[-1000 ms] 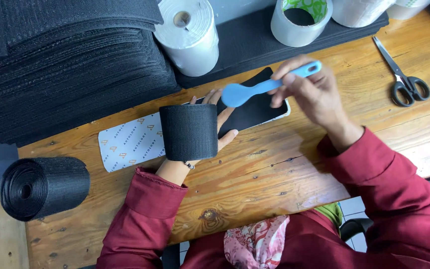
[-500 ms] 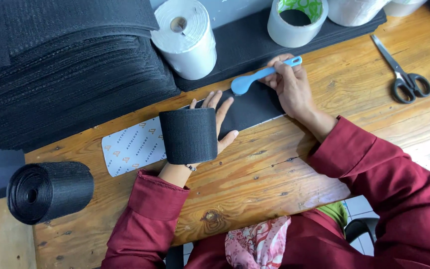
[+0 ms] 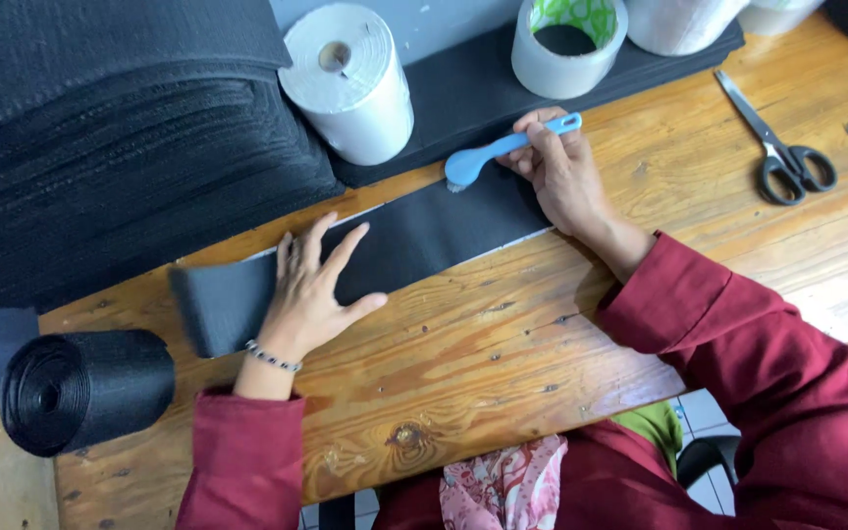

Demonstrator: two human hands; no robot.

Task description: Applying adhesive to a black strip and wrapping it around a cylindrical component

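Head view, and the black fabric strip [image 3: 424, 240] lies flat along the wooden table [image 3: 503, 373], running from eight o'clock up toward two o'clock, a pale edge showing beneath it along its near side. Left hand [image 3: 311, 294] is spread open on top of it, palm down, fingers fanned, pressing the strip to the wood and gripping nothing; there's a beaded bracelet [image 3: 272, 356] at the wrist. Right hand [image 3: 561, 172] is closed around the handle of a blue brush [image 3: 503, 152], whose head sits down on the strip's far end at about one o'clock from the left hand. Both arms wear dark red sleeves [image 3: 738, 353].

Out from there: a white paper roll [image 3: 350, 83] stands just beyond the strip at twelve o'clock, a wide tape roll [image 3: 566, 44] at one o'clock, both resting on a dark sheet. Scissors [image 3: 782, 147] lie well apart at three o'clock, blades shut. A tall stack of black material [image 3: 120, 147] fills ten o'clock, and a rolled black bundle [image 3: 85, 388] sits at eight o'clock, near the strip's left end.
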